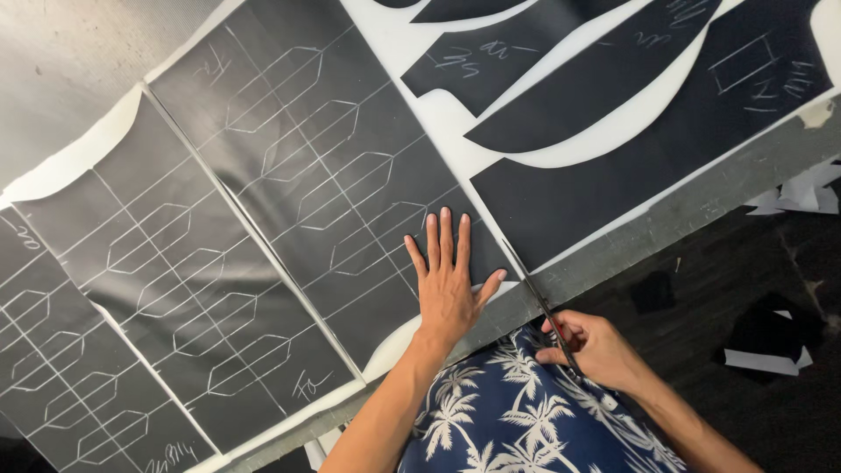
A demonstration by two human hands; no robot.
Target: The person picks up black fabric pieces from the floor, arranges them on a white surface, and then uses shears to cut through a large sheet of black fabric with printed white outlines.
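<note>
Closest to you is your shirt (517, 420), the navy one with white palm trees, right at the bottom edge. Just above it your right hand (589, 346) has its fingers curled shut around the handles of the scissors (545, 308), and the thin blades point up and away, along the right edge of the marked panel (315, 175) at the table's grey edge (666, 235).

Your left hand (447, 280) isn't holding anything — it's flat on the fabric, fingers fairly close together and thumb stuck out to the right, pressing down the lower corner of that dark panel right beside the blades. The panel has chalk lines and long hexagon shapes drawn all over it.

To the left of it there's a second panel (184, 289) with the same chalk pattern, separated by a thin white gap, and a third (53, 385) cut off by the frame's left side. All of them lie on a white sheet (83, 153).

Further out, upper right, are curved dark cut pieces (596, 79) with chalk scribbles — they sit well apart from your hands. Off the table on the right, the dark floor (701, 307) has white scraps (802, 194) lying on it.
</note>
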